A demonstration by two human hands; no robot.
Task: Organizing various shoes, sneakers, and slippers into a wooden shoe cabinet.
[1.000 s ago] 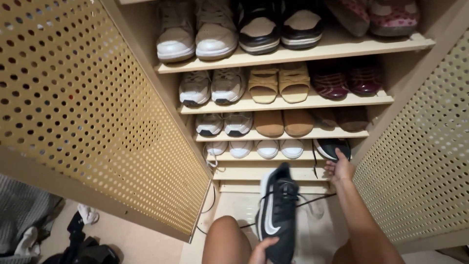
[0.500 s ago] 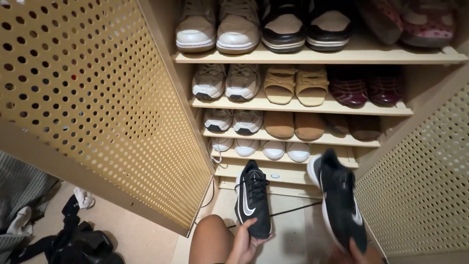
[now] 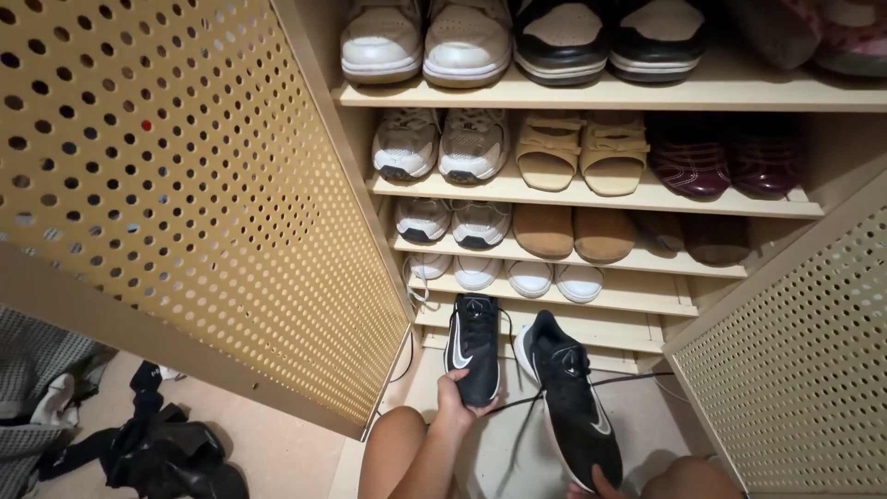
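Below the shoe cabinet [image 3: 591, 328], the left hand [image 3: 455, 407] grips the left black sneaker [image 3: 473, 346] by its heel; right hand [image 3: 591, 482] fingers clamp the right black sneaker [image 3: 573, 407]. Both sneakers remain unshelved.

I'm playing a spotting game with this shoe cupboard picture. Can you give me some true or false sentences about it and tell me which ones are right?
1. The left hand holds the left black sneaker by its heel. True.
2. Both black sneakers are red. False: they are black with white marks, the right black sneaker too.
3. The tan sandals sit on a shelf between pale sneakers and dark red shoes. True.
4. The cupboard doors are shut. False: the perforated left door and the perforated right door stand open.
5. The right hand is mostly out of view. True.
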